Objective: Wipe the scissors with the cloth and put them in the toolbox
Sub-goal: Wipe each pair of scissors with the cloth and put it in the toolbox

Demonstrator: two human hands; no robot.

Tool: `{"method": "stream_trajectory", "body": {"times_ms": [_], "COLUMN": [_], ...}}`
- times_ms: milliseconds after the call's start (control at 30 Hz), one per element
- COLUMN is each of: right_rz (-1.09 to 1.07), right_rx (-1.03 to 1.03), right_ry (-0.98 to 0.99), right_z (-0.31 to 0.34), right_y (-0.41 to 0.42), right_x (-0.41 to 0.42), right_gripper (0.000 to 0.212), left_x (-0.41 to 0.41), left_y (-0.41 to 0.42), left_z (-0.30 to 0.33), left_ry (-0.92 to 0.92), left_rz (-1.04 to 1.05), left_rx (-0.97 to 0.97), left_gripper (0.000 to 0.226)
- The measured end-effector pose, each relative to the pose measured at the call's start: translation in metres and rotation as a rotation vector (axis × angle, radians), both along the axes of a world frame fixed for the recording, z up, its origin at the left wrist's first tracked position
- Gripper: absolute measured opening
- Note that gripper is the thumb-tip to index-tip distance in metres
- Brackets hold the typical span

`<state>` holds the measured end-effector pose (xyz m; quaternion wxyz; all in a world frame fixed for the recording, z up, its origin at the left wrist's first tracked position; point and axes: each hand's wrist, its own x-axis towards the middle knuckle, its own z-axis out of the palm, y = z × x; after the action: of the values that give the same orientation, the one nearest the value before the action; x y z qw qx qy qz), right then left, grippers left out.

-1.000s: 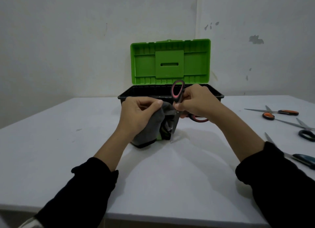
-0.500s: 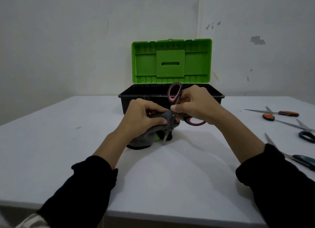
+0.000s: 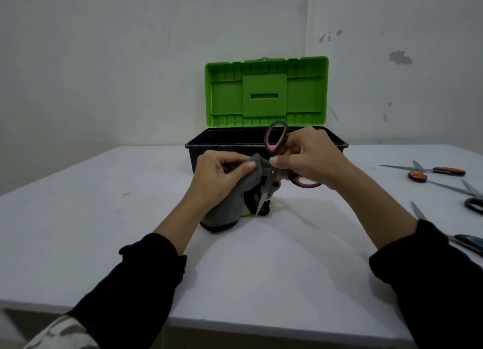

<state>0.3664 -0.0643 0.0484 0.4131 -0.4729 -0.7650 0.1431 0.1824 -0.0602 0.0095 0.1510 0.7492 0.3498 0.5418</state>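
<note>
Presently: blade wipe under way, cut and slip risks noted

Centre of frame, the right hand [image 3: 311,158] pinches the scissors [image 3: 273,171] by the red-and-black handles, blades slightly parted, tips down just above the surface [image 3: 130,218]. The left hand [image 3: 222,175] has its fingers [image 3: 249,165] pressed together, pinching the grey cloth [image 3: 230,207] near the pivot. Likely hazards: thin cloth sliding onto the edge nicks a finger; a loosened pinch drops the scissors short of the open toolbox [image 3: 337,141] behind

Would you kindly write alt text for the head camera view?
A person's left hand holds a grey cloth against the blades of red-handled scissors gripped by the right hand. Behind stands an open toolbox with a green lid; more scissors lie on the white table.
</note>
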Motion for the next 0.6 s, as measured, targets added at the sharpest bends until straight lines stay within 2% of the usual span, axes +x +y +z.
{"method": "stream_trajectory", "body": {"times_ms": [67,133,200,300,467,600], "right_rz": [-0.001,0.026,0.037,0.06,0.086,0.065], "right_rx": [0.006,0.0,-0.004,-0.051,-0.146,-0.131], "right_ry": [-0.012,0.026,0.058,0.076,0.191,0.15], "right_z": [-0.001,-0.004,-0.006,-0.006,0.002,0.006], "right_y": [0.001,0.001,0.001,0.001,-0.003,-0.002], "right_x": [-0.001,-0.006,-0.011,-0.01,0.005,0.011], "right_gripper": [0.009,0.008,0.008,0.009,0.011,0.009], "left_x": [0.001,0.003,0.004,0.001,-0.003,-0.011], "left_y": [-0.002,-0.001,0.0,0.0,-0.001,0.0], "left_z": [0.002,0.003,0.004,0.004,0.006,0.006], "left_ry": [0.087,0.137,0.132,0.12,0.215,0.178], "left_rz": [-0.03,0.044,0.101,0.047,0.087,0.133], "left_rx": [0.049,0.136,0.174,0.156,0.235,0.236], "left_gripper": [0.016,0.02,0.02,0.016,0.021,0.021]}}
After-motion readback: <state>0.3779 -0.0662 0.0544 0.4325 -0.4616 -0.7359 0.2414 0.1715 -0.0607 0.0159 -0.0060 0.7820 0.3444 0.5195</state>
